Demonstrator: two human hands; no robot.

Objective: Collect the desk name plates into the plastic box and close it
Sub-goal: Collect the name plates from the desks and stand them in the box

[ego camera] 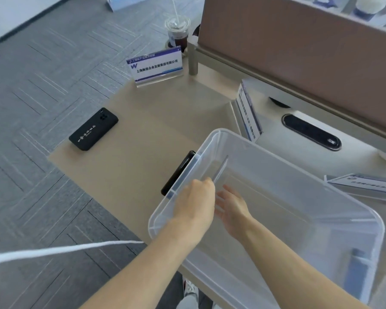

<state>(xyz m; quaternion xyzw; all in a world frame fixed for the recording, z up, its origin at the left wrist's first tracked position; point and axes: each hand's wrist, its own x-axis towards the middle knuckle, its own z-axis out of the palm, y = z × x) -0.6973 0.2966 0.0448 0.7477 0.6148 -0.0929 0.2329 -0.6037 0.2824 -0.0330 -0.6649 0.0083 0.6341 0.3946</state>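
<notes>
A clear plastic box (363, 210) stands open on the beige desk. Inside it, near the left wall, my left hand (196, 201) pinches a thin name plate (221, 169) seen edge-on. My right hand (231, 205) is just beside it inside the box, fingers spread, holding nothing. An upright acrylic name plate (157, 65) with blue and white print stands at the desk's far corner. Another name plate (249, 113) leans behind the box. A third name plate (366, 185) lies flat to the right of the box.
A black phone (94, 129) lies near the desk's left edge, and a second black phone (178, 172) rests against the box's left wall. An iced drink cup (178, 33) stands at the back beside a brown partition (299, 52). A white cable (54, 252) crosses the lower left.
</notes>
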